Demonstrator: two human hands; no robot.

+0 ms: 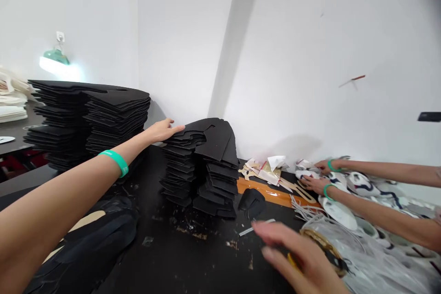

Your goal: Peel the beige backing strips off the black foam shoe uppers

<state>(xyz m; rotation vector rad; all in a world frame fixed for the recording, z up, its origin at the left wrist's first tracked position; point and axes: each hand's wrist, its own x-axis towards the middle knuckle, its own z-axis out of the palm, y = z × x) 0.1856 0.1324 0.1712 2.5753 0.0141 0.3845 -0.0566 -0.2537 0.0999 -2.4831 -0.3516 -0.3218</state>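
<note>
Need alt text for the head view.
A person's left hand is at the edge of a stack of black cut pieces on a dark table; the blurred right hand is nearer the camera. At right, a co-worker's hands touch white pieces.

The stacked sheets [218, 144] are black, the left wristband [116, 161] teal-green, the tape strip [253, 188] orange, the wall [179, 32] white.

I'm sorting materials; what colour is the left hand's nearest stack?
The stack is black, in the head view.

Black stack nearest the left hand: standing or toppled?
Standing. The black stack rises from the table in layers piled one on another; the left hand is at its top edge.
</note>
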